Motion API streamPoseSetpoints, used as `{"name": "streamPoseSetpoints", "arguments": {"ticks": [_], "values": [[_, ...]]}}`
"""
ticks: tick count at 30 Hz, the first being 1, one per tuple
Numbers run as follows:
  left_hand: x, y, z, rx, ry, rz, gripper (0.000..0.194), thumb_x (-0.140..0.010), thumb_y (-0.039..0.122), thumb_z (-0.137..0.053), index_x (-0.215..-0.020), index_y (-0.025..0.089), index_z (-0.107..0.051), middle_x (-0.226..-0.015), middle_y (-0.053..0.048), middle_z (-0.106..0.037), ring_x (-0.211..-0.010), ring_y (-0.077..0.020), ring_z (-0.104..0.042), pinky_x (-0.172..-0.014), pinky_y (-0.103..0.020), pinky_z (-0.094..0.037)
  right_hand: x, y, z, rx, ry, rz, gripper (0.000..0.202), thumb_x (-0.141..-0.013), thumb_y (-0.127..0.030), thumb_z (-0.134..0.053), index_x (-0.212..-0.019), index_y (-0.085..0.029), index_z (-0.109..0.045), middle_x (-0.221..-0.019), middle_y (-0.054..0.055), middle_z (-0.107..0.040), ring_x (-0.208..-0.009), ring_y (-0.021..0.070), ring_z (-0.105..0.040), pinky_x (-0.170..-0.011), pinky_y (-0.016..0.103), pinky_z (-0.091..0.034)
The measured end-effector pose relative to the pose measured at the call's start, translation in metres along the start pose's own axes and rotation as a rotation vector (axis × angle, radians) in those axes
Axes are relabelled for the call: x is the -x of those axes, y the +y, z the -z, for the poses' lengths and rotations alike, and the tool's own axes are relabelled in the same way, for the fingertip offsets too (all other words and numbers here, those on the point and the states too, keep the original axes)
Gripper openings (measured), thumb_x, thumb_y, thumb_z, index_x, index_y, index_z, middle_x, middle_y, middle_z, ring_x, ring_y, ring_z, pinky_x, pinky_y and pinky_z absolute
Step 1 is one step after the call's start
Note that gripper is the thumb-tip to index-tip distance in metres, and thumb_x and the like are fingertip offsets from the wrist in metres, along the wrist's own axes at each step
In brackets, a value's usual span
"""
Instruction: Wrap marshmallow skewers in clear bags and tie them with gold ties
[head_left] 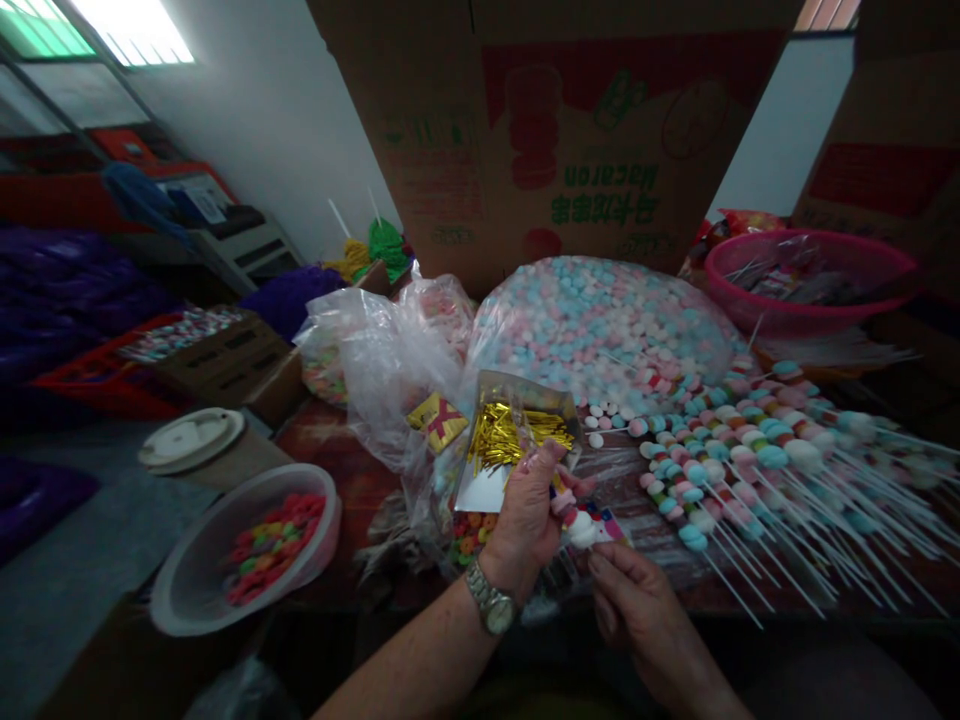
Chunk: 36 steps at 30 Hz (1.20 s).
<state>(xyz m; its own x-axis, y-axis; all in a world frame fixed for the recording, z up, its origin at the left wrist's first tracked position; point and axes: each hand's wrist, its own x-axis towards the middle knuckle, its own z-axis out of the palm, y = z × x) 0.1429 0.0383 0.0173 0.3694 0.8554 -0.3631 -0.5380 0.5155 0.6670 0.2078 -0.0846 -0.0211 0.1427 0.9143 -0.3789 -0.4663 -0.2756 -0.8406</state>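
Observation:
My left hand [529, 515], with a metal watch [487, 600] on its wrist, is closed around the upper part of a marshmallow skewer [581, 528]. Printed, colourful wrapping shows beside the candy. At its lower end, the fingers of my right hand [634, 590] are pinched together; the stick is mostly hidden there. Just beyond my left hand lies an open box of gold twist ties [499, 430]. To the right, many finished-looking marshmallow skewers [750, 440] are piled with their white sticks pointing toward me.
A big see-through bag of pastel marshmallows [600, 320] lies behind my hands, before a tall cardboard box [600, 130]. A white bowl [176, 590] with ring-shaped candies stands at the left edge. A pink basin [817, 315] sits at the back right.

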Motion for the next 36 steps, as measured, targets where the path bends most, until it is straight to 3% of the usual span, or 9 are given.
{"name": "streamPoseSetpoints", "arguments": {"ticks": [6, 11, 18, 21, 24, 26, 30, 33, 36], "values": [[0.007, -0.003, 0.002, -0.036, -0.013, 0.015, 0.04, -0.064, 0.051, -0.07, -0.074, 0.017, -0.051, -0.048, 0.004, -0.054, -0.043, -0.0111, -0.054, -0.039, -0.018, -0.037, 0.0, -0.004, -0.003, -0.183, -0.092, -0.115, 0.037, -0.073, -0.052, -0.063, -0.075, -0.017, -0.053, -0.032, -0.014, -0.028, -0.029, 0.0023, -0.013, -0.033, 0.018, -0.012], [0.017, -0.025, 0.011, -0.171, -0.026, 0.018, 0.039, -0.07, 0.052, -0.064, -0.073, 0.015, -0.053, -0.055, 0.001, -0.058, -0.049, -0.0112, -0.056, -0.047, -0.02, -0.042, -0.007, 0.007, -0.006, -0.018, 0.077, 0.045, 0.043, -0.07, -0.054, -0.065, -0.059, -0.016, -0.047, -0.039, -0.01, -0.037, -0.036, 0.0019, -0.026, -0.036, 0.016, -0.015], [-0.007, 0.02, 0.023, 0.03, -0.318, 0.199, 0.041, -0.065, 0.046, -0.072, -0.091, 0.016, -0.06, -0.08, -0.004, -0.065, -0.071, -0.0174, -0.063, -0.067, -0.031, -0.05, 0.002, -0.002, 0.014, -0.252, -0.209, -0.169, 0.033, -0.074, -0.047, -0.064, -0.076, -0.016, -0.054, -0.032, -0.013, -0.031, -0.027, 0.0014, -0.012, -0.031, 0.016, -0.012], [-0.009, 0.025, 0.012, 0.071, -0.294, 0.171, 0.032, -0.068, 0.036, -0.072, -0.091, 0.017, -0.061, -0.067, -0.001, -0.063, -0.062, -0.0153, -0.062, -0.065, -0.031, -0.05, 0.003, -0.003, 0.013, -0.254, -0.212, -0.176, 0.033, -0.075, -0.048, -0.063, -0.076, -0.016, -0.054, -0.032, -0.014, -0.031, -0.027, 0.0014, -0.011, -0.031, 0.016, -0.013], [-0.008, 0.022, 0.003, 0.077, -0.106, 0.144, 0.017, -0.071, 0.027, -0.07, -0.079, 0.015, -0.06, -0.049, 0.005, -0.054, -0.046, -0.01, -0.055, -0.058, -0.027, -0.05, 0.001, -0.002, 0.014, -0.044, -0.061, -0.053, 0.034, -0.079, -0.051, -0.056, -0.075, -0.017, -0.054, -0.035, -0.012, -0.03, -0.03, 0.0033, -0.017, -0.032, 0.016, -0.014], [-0.007, 0.02, 0.001, 0.081, 0.003, 0.179, 0.015, -0.074, 0.025, -0.067, -0.071, 0.014, -0.056, -0.046, 0.005, -0.052, -0.043, -0.0108, -0.054, -0.053, -0.027, -0.049, 0.002, -0.002, 0.018, 0.264, 0.083, 0.149, 0.033, -0.081, -0.049, -0.055, -0.071, -0.017, -0.056, -0.042, -0.007, -0.04, -0.037, 0.0061, -0.032, -0.037, 0.017, -0.024], [-0.003, 0.016, 0.001, 0.003, 0.059, 0.217, 0.024, -0.076, 0.036, -0.064, -0.072, 0.015, -0.052, -0.045, 0.003, -0.053, -0.041, -0.0134, -0.056, -0.041, -0.023, -0.042, 0.003, 0.001, 0.024, 0.785, 0.221, 0.533, 0.029, -0.086, -0.038, -0.047, -0.074, -0.017, -0.063, -0.062, 0.003, -0.06, -0.055, 0.0142, -0.053, -0.051, 0.022, -0.039], [0.002, 0.007, -0.001, -0.03, 0.072, 0.141, 0.035, -0.072, 0.049, -0.065, -0.076, 0.017, -0.052, -0.044, 0.004, -0.053, -0.036, -0.0118, -0.052, -0.034, -0.018, -0.033, 0.002, 0.008, 0.02, 0.887, 0.233, 0.635, 0.029, -0.089, -0.032, -0.04, -0.085, -0.017, -0.065, -0.067, 0.006, -0.065, -0.057, 0.0167, -0.058, -0.055, 0.024, -0.042], [0.004, -0.004, -0.001, -0.051, 0.063, 0.094, 0.04, -0.069, 0.055, -0.064, -0.077, 0.017, -0.051, -0.043, 0.004, -0.053, -0.033, -0.0096, -0.048, -0.031, -0.016, -0.029, 0.0, 0.01, 0.011, 0.831, 0.215, 0.592, 0.031, -0.09, -0.035, -0.039, -0.084, -0.018, -0.064, -0.067, 0.006, -0.064, -0.059, 0.0171, -0.057, -0.055, 0.024, -0.041]]}}
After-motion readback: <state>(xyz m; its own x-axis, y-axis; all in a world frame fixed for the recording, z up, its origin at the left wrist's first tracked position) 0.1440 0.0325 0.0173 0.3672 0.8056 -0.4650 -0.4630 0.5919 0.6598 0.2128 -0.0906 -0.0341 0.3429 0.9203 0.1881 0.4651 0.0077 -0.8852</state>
